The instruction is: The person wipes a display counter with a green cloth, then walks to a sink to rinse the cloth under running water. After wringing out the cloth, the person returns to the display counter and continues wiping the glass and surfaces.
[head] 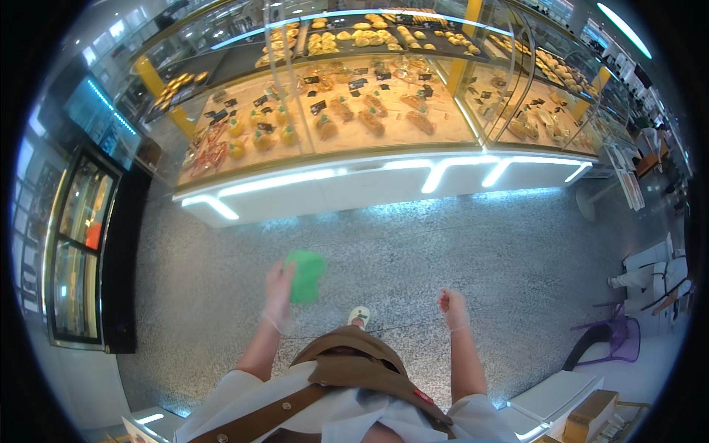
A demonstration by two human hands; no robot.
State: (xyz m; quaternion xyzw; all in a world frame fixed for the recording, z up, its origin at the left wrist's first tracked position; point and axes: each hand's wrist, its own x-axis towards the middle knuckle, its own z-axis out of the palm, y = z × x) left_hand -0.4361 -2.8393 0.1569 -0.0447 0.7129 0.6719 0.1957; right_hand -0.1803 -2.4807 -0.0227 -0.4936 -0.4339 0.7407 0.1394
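Note:
My left hand [278,292], in a thin clear glove, holds a folded green cloth [304,276] out in front of my body, above the floor. To the other side, my right hand [453,308], also gloved, hangs over the floor with its fingers curled in; I see nothing in it. Both hands are well short of a lit bakery display case [332,194]. Behind its glass, wrapped breads [371,120] lie on the lower shelf, and trays of small buns [365,37] fill the upper one. A brown apron [360,374] covers my front.
A black glass-fronted display fridge [83,249] stands at the left. On the right are a purple chair [623,338], a person [662,279] and a rack [626,177] by the case's end. White cabinets [554,396] and a brown box [590,415] sit at lower right. The floor [388,249] is speckled grey.

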